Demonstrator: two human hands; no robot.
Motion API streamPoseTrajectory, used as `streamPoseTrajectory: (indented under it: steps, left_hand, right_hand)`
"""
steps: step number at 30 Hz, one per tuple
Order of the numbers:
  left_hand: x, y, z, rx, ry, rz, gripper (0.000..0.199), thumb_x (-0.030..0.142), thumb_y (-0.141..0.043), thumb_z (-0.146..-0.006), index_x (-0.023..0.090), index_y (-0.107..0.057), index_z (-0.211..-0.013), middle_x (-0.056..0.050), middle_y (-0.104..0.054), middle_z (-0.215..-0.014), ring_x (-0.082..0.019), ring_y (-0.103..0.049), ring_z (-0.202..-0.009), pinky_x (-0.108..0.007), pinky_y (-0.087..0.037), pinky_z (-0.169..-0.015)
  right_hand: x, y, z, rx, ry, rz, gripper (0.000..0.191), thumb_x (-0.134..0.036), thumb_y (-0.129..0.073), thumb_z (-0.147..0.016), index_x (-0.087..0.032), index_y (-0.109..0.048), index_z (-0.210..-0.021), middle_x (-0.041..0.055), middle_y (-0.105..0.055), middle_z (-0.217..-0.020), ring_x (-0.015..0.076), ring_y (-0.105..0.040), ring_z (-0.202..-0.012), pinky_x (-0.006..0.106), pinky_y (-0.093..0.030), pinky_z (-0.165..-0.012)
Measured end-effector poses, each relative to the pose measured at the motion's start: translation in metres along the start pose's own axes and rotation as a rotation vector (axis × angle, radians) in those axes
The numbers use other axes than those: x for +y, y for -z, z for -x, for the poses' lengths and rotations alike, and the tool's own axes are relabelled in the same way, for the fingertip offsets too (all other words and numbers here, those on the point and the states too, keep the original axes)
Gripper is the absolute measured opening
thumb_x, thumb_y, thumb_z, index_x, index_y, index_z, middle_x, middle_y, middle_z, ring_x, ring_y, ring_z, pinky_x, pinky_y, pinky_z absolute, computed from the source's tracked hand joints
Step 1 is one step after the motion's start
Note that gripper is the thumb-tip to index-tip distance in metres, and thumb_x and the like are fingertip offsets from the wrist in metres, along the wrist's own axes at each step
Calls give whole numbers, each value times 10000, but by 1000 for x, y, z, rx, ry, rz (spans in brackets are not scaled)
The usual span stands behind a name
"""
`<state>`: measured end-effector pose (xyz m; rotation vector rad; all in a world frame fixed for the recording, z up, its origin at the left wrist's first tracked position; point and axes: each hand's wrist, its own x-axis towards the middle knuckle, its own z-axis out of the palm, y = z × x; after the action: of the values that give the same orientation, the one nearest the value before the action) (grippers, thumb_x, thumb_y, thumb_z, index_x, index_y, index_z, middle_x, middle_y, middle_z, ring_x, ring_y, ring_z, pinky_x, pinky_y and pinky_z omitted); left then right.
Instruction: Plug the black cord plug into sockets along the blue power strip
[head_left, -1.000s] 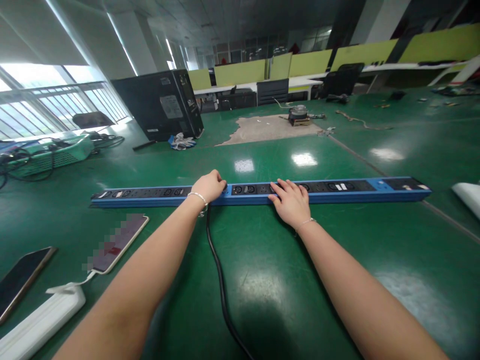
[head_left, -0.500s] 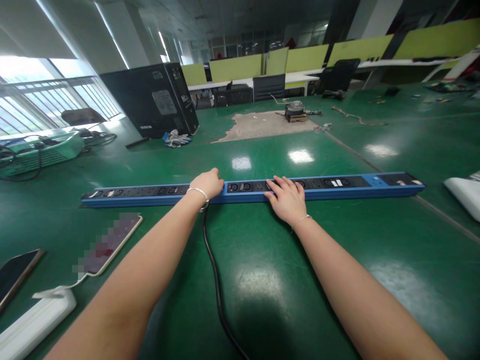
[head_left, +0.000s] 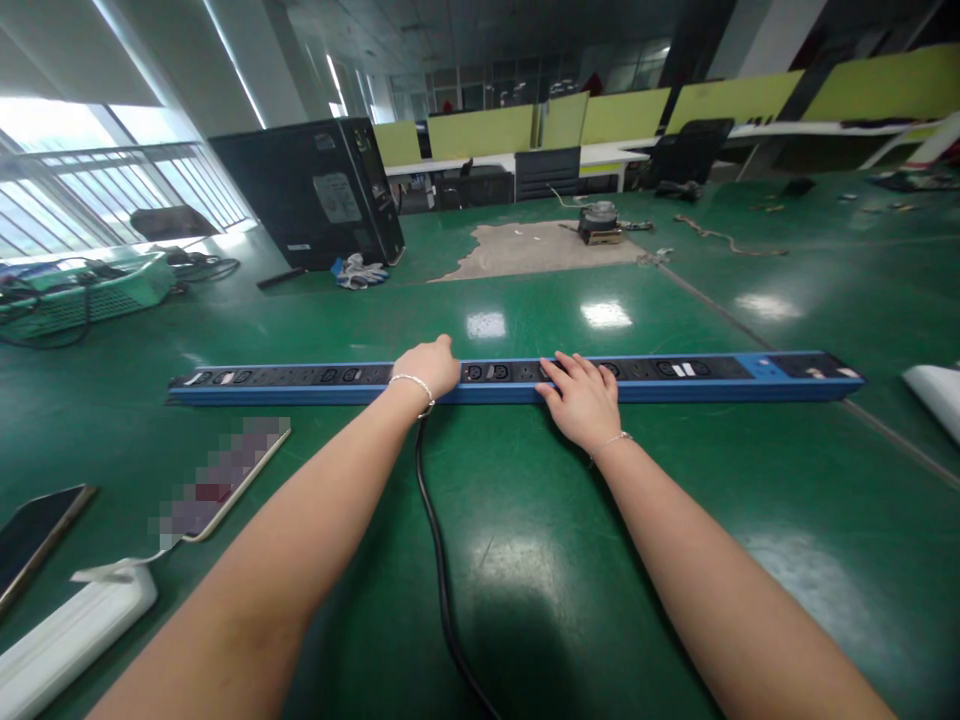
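A long blue power strip (head_left: 510, 393) with a black socket face lies crosswise on the green tabletop. My left hand (head_left: 429, 368) is closed over its middle, knuckles up. From under that wrist a black power cable (head_left: 442, 560) runs down toward me, its upper end hidden in the closed fingers. To the right, my right hand (head_left: 583, 395) rests on the strip with fingers spread over the sockets, gripping nothing.
Left of my arms lie two phones (head_left: 232, 480) and a white extension block (head_left: 82, 625). Farther back are a green basket (head_left: 112, 300) of cables, a black computer tower (head_left: 315, 200), gloves (head_left: 360, 272) and a small round device (head_left: 598, 222). A white object (head_left: 934, 395) sits right.
The view has shifted slightly, so everything sits a little farther right. Both hands keep their places on the strip, the left closed and the right spread.
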<state>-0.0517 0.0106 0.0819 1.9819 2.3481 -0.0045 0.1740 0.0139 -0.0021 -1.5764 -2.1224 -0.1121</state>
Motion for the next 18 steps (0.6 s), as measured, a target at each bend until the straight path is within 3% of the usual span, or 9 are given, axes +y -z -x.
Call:
streamPoseTrajectory:
  steps: [12, 18]
  left_hand:
    - [3, -1, 0, 3, 10, -43, 331, 319, -390, -831, 187, -527, -1102, -178, -673, -1017, -310, -644, -947, -398, -493, -753]
    - [6, -12, 11, 95, 23, -56, 335, 324, -332, -870, 185, -507, -1119, -166, -686, -950, -286, -659, -891, -393, -488, -750]
  right_hand:
    - [-2, 1, 0, -5, -8, 6, 403, -426, -431, -904, -297, -546, -1268, 21, -485, -1380, 229, -368, -1290, 478, -204, -1062]
    - [-2, 1, 0, -6, -3, 12, 410, -429, -415, -908, -293, -537, -1276, 21, -483, -1381, 231, -364, -1290, 481, -207, -1057]
